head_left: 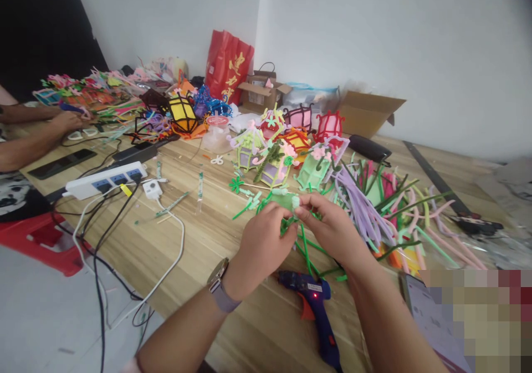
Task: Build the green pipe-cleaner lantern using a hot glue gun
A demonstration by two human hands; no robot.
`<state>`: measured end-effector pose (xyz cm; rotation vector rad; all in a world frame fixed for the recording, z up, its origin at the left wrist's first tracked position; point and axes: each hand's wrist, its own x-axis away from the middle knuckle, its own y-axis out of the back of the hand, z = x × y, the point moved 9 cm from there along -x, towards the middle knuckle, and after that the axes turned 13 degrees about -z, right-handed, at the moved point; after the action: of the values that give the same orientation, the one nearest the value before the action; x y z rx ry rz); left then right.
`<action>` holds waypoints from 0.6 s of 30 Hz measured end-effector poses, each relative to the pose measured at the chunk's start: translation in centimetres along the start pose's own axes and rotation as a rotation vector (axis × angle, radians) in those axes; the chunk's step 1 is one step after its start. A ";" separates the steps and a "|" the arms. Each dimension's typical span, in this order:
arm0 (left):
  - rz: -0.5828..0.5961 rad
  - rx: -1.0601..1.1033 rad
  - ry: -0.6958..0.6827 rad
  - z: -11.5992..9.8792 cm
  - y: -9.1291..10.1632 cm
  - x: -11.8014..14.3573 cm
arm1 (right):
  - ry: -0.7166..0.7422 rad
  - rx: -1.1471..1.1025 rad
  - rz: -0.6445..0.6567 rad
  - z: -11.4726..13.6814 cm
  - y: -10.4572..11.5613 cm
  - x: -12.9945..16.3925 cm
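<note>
A: Where to locate the light green piece (285, 200)?
B: Between both hands, just beyond the glue gun (321, 320). Impossible to tell whether in contact with the table (233, 317).

A: Left hand (264, 237): pose and state?
B: Mostly curled, gripping the left and near side of the piece, with back turned upward and thumb directed toward the other hand. Extended on a forearm entering from left of the glue gun. Fitted with a wristwatch (218, 277).

A: Right hand (326, 220)?
B: Pinched at thumb and index finger on the right end of the piece, with remaining fingers bent and partly hidden. Extended on a forearm angled in from right of the glue gun.

A: Surroundings, relative to the glue gun?
B: Just beyond: green stems (305, 245). Farther beyond: light green lantern (315, 170), red-framed lantern (330, 124), then red bag (226, 65). To the right: bundle of lilac stems (366, 209). To the left: white power strip (85, 185) with plugs inserted; well apart, past the strip, a co-worker's hand (68, 121).
</note>
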<state>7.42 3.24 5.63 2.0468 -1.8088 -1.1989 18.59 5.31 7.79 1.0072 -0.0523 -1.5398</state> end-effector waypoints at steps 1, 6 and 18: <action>-0.003 -0.001 -0.003 0.0 0.0 0.0 | 0.001 0.001 0.002 0.0 0.0 0.0; -0.015 0.000 -0.026 0.0 0.0 0.0 | -0.006 -0.006 0.011 -0.2 -0.1 0.1; -0.063 -0.173 -0.189 -0.9 0.2 0.1 | -0.070 -0.038 0.020 -0.8 -0.4 -0.1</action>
<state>7.81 2.72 6.32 1.9652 -1.6589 -1.5554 18.71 5.87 7.10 0.9208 -0.0817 -1.5518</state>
